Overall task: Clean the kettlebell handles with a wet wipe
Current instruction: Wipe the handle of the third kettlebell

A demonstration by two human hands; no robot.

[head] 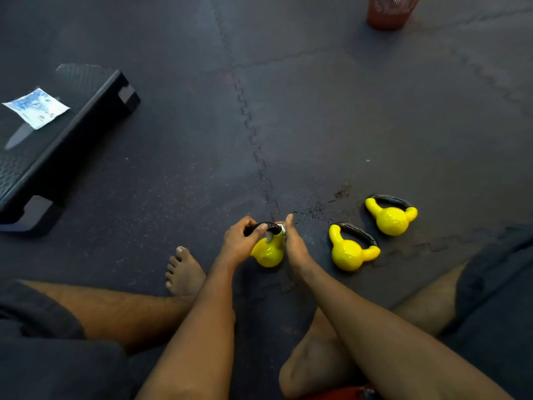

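A small yellow kettlebell point(267, 253) with a black handle stands on the floor mat in front of me. My left hand point(240, 241) grips the left part of its black handle. My right hand point(292, 241) pinches a white wet wipe point(282, 228) against the right end of that handle; most of the wipe is hidden by my fingers. Two more yellow kettlebells lie on their sides to the right, the nearer kettlebell point(350, 249) and the farther kettlebell point(390, 216), neither touched by a hand.
A black step platform point(72, 134) sits at the left with a blue-and-white wipe packet point(36, 107) on it. A red-brown cup point(389, 11) stands at the top right. My bare foot point(184, 272) and legs lie close below the kettlebell. Dark crumbs point(331, 202) dot the mat.
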